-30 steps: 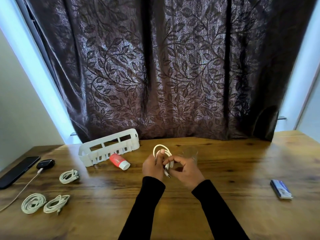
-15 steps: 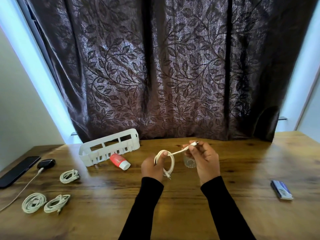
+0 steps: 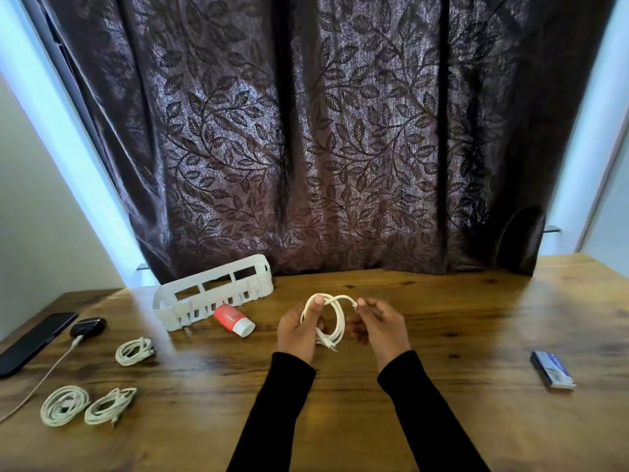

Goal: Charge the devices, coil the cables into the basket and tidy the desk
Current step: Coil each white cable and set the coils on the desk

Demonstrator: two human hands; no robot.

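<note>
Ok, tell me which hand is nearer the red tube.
Left. The left hand holds the cable coil just right of the red tube; the right hand pinches the cable's end farther right, beyond the coil.

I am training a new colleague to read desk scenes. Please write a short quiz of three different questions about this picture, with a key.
1. True or false: the basket already holds a coiled cable.
2. How many coiled cables lie on the desk, apart from the hands?
3. What does the right hand pinch? A) the tube B) the cable end C) the phone

Key: 1 false; 2 three; 3 B. The left hand holds the coil.
</note>
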